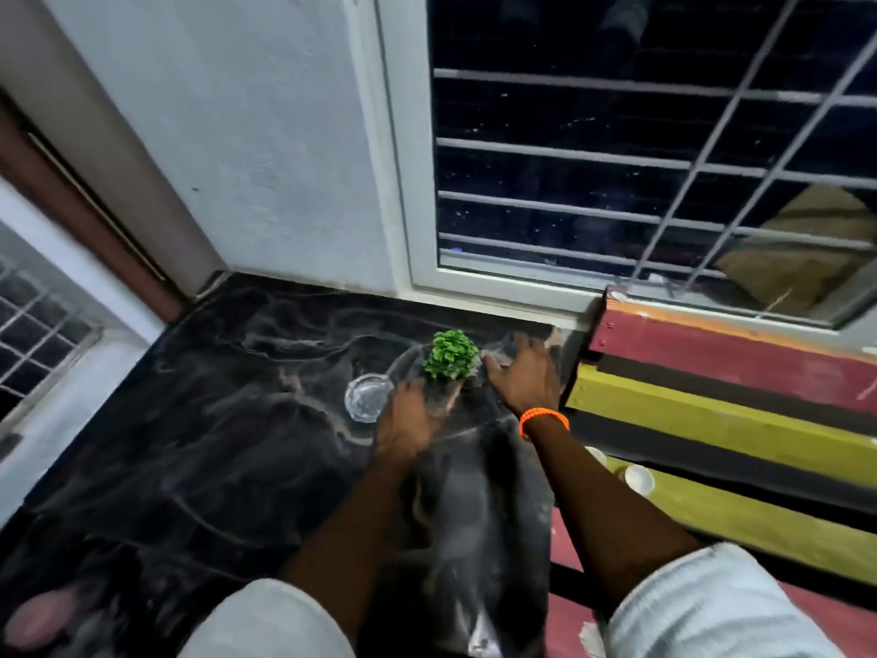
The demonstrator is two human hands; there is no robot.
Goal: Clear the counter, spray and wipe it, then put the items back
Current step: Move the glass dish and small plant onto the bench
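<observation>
Counter: black marble counter point(199, 420) with pale veins, running below a white-framed barred window point(617, 149).
Plant: small bushy green artificial plant point(450, 354), its base blurred, standing near the counter's far right corner.
Dish: round clear glass dish point(366, 396), just left of the plant.
Left hand: my left hand point(409, 420) sits at the plant's near-left side, fingers spread.
Right hand: my right hand point(524, 375), orange bracelet point(543, 418) at the wrist, is splayed just right of the plant.
Grip: neither hand visibly clamps it; contact is too blurred to tell.
</observation>
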